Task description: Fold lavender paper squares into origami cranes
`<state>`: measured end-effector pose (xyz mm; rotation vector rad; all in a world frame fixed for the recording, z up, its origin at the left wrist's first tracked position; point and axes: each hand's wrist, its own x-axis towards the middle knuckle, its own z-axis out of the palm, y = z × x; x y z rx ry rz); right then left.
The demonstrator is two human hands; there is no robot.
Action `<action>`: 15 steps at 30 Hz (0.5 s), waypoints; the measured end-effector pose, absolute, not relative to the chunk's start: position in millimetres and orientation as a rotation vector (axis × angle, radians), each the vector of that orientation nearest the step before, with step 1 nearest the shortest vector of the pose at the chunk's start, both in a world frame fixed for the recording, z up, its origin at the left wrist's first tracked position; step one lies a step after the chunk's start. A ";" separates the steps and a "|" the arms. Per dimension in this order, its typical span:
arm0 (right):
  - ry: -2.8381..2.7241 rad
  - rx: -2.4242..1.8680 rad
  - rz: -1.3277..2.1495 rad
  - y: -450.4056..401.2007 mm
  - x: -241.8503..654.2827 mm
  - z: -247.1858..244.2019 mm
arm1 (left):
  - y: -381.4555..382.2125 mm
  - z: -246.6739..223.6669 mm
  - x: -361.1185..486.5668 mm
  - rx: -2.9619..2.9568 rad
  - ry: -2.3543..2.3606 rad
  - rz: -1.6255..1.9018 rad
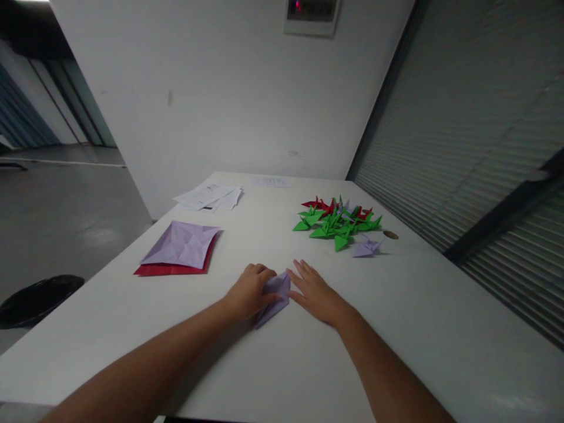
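Note:
A small folded piece of lilac origami paper [279, 289] lies on the white table [308, 364] in front of me. My left hand [252, 290] is closed on its left side, thumb across the top and fingers curled over the far edge. At the paper's right edge, my right hand [312, 291] rests with its fingers spread, fingertips at or touching the edge. Part of the paper is hidden under my left hand.
Creased lilac sheets [183, 244] lie on red paper [171, 270] at left. Green folded cranes [328, 226] pile up with red ones at right, a lilac crane [367, 247] beside them. Printed papers [211, 197] lie farther back. A black-lined bin [39, 299] stands left of the table.

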<state>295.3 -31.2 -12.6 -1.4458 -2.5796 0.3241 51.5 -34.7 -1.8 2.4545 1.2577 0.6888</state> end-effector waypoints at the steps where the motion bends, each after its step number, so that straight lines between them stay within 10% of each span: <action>1: -2.558 -1.435 0.340 -31.7 294.2 -12.8 | -34.3 -1.8 51.7 2.461 1.241 0.653; 15: -2.232 -1.415 0.297 -28.5 280.7 -12.5 | -29.7 -4.5 54.0 2.214 1.331 0.662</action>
